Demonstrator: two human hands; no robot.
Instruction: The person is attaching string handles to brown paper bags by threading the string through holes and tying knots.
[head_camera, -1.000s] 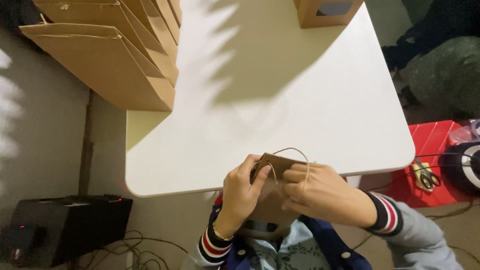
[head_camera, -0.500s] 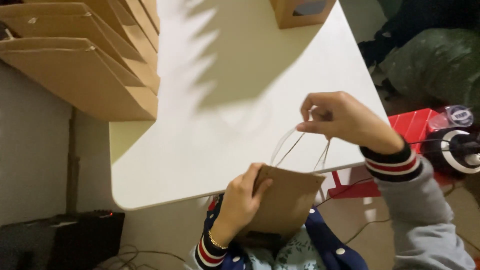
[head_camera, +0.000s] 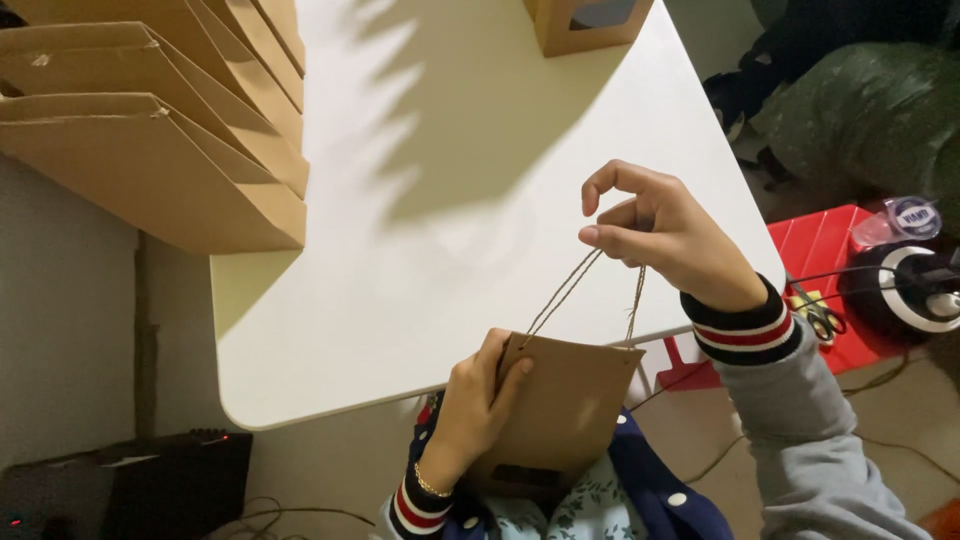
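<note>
1. desk (head_camera: 480, 200), white with a rounded near corner, takes up most of the view; its near edge sits right at the person's lap, so the hands work just off the desk edge instead of on the top.
2. stacked cardboard bags (head_camera: 150, 140) lie flattened and overlapping on the desk's far left, fanned one behind the other, well apart from the hands; lying flat keeps them in a tidy pile.
3. small brown box (head_camera: 590, 25) with a window cut-out stands at the desk's far edge, upright and apart from everything else.
4. brown paper bag (head_camera: 560, 410) is held below the desk's near edge, against the person's body, its open top tilted up toward the camera so the handle holes are reachable.
5. right hand (head_camera: 665, 235) is raised above the desk edge, its fingers (head_camera: 610, 238) pinched shut on the twine, pulling it taut upward from the bag's top edge.
6. left hand (head_camera: 475, 405) wraps the bag's left side, fingers (head_camera: 505, 375) curled closed over the rim, thumb behind, bracing the bag against the pull.
7. twine handle (head_camera: 590, 290) runs as two thin strands from the bag's top edge up to the pinch, drawn straight, not slack.
8. red plastic stool or crate (head_camera: 830, 260) sits on the floor to the right, with scissors (head_camera: 820, 315) lying on it.
</note>
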